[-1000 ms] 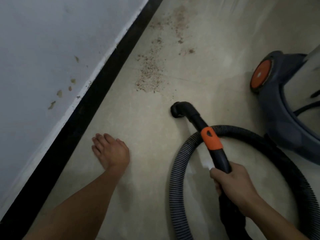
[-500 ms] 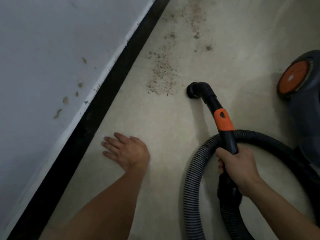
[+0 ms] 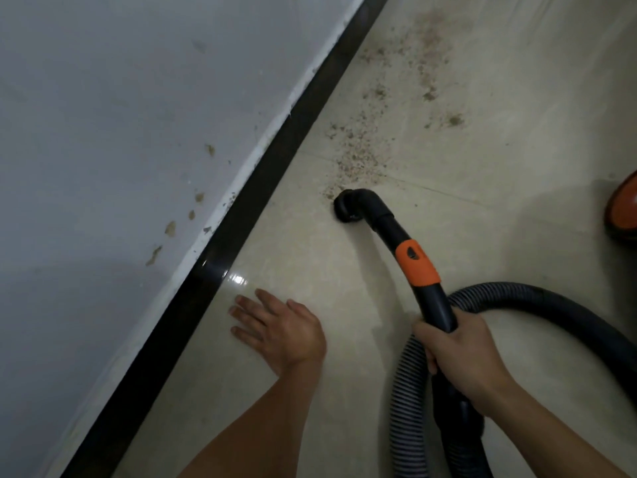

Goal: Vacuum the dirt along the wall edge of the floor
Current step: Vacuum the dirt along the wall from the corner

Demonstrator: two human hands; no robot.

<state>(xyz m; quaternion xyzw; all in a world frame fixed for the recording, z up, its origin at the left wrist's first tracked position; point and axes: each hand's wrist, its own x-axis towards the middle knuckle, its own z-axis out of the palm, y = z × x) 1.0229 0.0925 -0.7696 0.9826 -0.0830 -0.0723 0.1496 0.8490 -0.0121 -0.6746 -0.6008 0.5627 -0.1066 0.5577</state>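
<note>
Brown dirt (image 3: 362, 157) lies scattered over the beige tiled floor (image 3: 310, 257), in a band running away along the black skirting (image 3: 262, 188) of the white wall (image 3: 120, 132). My right hand (image 3: 462, 353) grips the black vacuum wand (image 3: 396, 236) below its orange collar (image 3: 417, 263). The wand's elbow nozzle (image 3: 346, 210) rests on the floor at the near edge of the dirt. My left hand (image 3: 275, 326) presses flat on the floor with fingers spread, close to the skirting.
The ribbed black hose (image 3: 537, 298) loops from the wand across the floor on the right. An orange and dark part of the vacuum body (image 3: 625, 205) shows at the right edge. Brown stains (image 3: 170, 229) mark the wall above the skirting.
The nozzle has slid forward and left, from bare floor up to the near edge of the dirt. My left hand has shifted forward along the skirting and its fingers have spread.
</note>
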